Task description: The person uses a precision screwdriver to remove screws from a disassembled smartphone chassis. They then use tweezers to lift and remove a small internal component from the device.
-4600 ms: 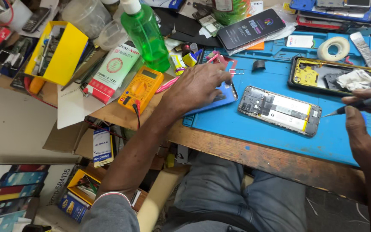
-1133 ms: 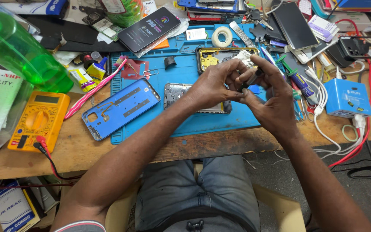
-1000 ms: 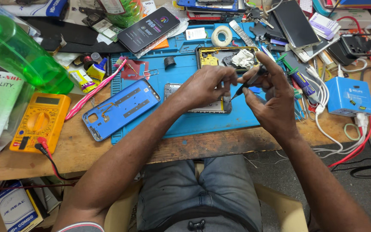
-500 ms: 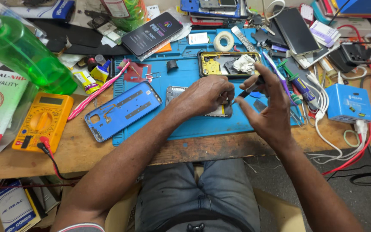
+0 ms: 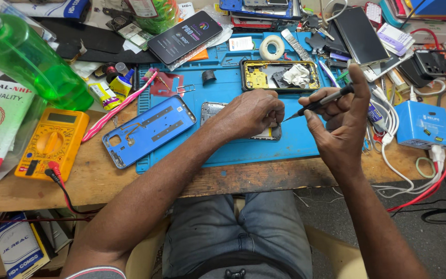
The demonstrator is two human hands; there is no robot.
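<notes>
An opened phone body (image 5: 213, 109) lies on the blue work mat (image 5: 233, 150). My left hand (image 5: 251, 112) rests on it, fingers curled and pressing it down. My right hand (image 5: 339, 121) holds a thin dark screwdriver (image 5: 320, 102), tip pointing left toward the phone near my left fingers. A blue phone back cover (image 5: 148, 130) lies left of the phone. Behind it sits a yellow-edged phone frame (image 5: 280, 75) with a white cloth wad inside.
A green bottle (image 5: 29, 62) and yellow multimeter (image 5: 52, 143) stand at left. A black phone (image 5: 184, 37), tape roll (image 5: 271, 47), pink toothbrush (image 5: 120, 106), blue charger box (image 5: 421, 125) with red and white cables, and several tools crowd the wooden bench.
My hands came down from in front of me to the mat. The left hand settled on the opened phone, and the right hand brought the screwdriver tip toward it.
</notes>
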